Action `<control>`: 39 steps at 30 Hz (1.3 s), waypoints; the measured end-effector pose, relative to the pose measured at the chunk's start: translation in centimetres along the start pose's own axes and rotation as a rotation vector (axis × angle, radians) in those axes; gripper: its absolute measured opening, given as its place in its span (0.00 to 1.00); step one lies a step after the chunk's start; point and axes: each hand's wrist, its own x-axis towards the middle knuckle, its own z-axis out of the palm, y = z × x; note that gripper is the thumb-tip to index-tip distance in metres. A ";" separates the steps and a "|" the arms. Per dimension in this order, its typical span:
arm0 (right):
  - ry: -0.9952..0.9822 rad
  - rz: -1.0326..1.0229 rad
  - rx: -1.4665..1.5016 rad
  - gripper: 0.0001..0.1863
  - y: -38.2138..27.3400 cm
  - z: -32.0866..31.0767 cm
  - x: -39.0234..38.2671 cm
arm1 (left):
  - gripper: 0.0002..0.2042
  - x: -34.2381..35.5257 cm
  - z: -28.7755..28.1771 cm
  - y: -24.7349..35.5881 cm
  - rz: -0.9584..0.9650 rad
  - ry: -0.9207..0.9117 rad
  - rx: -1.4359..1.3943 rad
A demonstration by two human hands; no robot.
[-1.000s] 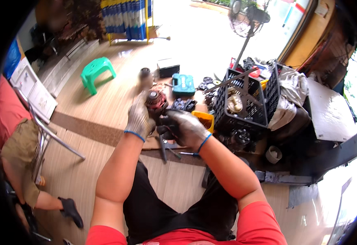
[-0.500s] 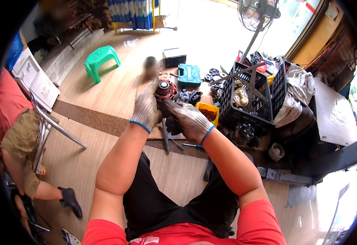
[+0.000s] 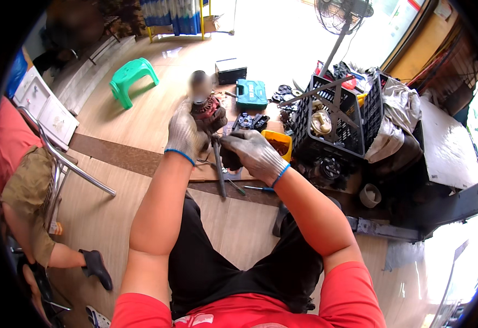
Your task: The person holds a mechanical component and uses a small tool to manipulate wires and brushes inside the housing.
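My left hand (image 3: 183,130), in a dirty whitish knit glove with a blue cuff, is wrapped round a round motor part (image 3: 206,107) with reddish-copper windings, tilted away from me. My right hand (image 3: 256,153), gloved the same way, is just to the right and lower, its fingers curled. A dark patch under its fingers hides what they hold, if anything. Between the hands a dark grey bar (image 3: 219,170) slants down toward my knees; its upper end is hidden near the gloves.
Beyond my hands are a teal tool case (image 3: 251,94), a black box (image 3: 231,71) and dark round parts (image 3: 285,94). A yellow tub (image 3: 277,143) and black crate (image 3: 332,123) stand right. A green stool (image 3: 134,79) stands far left; a seated person (image 3: 25,180) is nearer.
My left hand has shifted a little left with the motor part, which has tipped so its shaft end no longer faces me. The hands have moved apart, and more of the bar shows between them.
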 end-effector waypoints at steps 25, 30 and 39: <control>-0.261 1.281 0.318 0.34 2.8 -1.9 -55.7 | 0.17 -3.9 2.5 -0.2 -0.143 -0.225 -0.086; 0.500 0.535 -0.641 0.28 -4.2 -8.7 -35.7 | 0.16 -3.9 3.4 -1.0 -0.155 -0.245 -0.073; -0.062 0.102 0.140 0.18 -1.0 -5.1 -2.9 | 0.15 -2.6 1.5 -1.3 -0.077 -0.157 0.015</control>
